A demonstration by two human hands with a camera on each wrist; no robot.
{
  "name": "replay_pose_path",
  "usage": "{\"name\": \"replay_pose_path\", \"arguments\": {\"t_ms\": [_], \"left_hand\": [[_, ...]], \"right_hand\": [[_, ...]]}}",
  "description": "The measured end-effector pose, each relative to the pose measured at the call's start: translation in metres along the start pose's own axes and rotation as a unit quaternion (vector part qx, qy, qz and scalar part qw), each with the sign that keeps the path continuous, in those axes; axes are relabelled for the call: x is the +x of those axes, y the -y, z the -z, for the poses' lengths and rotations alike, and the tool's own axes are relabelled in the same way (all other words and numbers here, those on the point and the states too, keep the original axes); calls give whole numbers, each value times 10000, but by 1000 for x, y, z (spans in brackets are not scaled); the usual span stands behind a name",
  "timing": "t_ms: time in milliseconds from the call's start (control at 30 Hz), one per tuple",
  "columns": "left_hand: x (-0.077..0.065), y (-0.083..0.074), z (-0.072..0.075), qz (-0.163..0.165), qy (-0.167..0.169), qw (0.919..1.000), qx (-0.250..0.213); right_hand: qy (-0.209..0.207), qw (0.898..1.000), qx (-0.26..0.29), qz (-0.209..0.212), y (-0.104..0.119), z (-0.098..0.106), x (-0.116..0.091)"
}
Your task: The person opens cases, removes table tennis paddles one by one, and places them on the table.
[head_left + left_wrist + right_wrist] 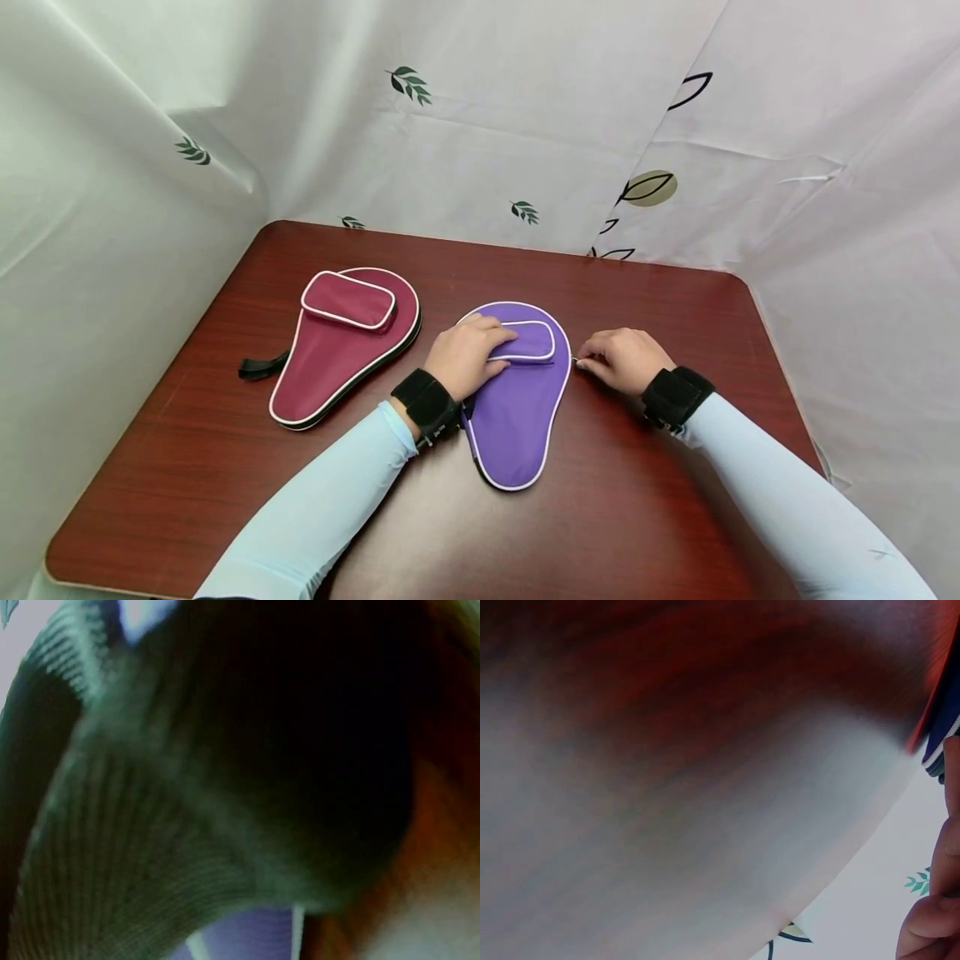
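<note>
A purple paddle-shaped zip case [513,417] with white piping lies on the table, its round end away from me and a small pocket [528,340] on top. My left hand [465,354] rests on its upper left part, fingers and thumb pressing over the pocket's left end. At the case's right edge, the thumb and forefinger of my right hand [622,358] pinch a small zipper pull [575,359]. A dark wristband fills most of the left wrist view. In the right wrist view, some right-hand fingers [949,855] show at the edge.
A maroon case [333,367] of the same shape, with a black wrist strap [262,367], lies to the left. The reddish-brown table [637,517] has rounded corners. White sheeting [465,150] with leaf prints hangs behind it and at both sides.
</note>
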State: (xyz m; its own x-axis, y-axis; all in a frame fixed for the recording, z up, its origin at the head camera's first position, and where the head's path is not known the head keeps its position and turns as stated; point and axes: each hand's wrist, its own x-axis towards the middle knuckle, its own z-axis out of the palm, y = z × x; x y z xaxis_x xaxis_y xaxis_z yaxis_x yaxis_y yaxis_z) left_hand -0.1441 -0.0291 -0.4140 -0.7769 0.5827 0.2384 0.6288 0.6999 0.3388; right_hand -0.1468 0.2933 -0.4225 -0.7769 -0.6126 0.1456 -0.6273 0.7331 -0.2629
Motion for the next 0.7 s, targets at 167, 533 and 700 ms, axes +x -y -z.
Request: {"name": "replay_pose_path", "arguments": {"t_ms": [167,533,700], "left_hand": [[1,2,0,-20,-10,10000,-27],[6,10,2,17,-68,10000,-36],[9,14,2,60,-59,10000,-46]], "right_hand": [[27,10000,40,-13,4,2,-1],[32,10000,62,53,19,-1,-3],[24,10000,51,73,24,-3,-4]]}}
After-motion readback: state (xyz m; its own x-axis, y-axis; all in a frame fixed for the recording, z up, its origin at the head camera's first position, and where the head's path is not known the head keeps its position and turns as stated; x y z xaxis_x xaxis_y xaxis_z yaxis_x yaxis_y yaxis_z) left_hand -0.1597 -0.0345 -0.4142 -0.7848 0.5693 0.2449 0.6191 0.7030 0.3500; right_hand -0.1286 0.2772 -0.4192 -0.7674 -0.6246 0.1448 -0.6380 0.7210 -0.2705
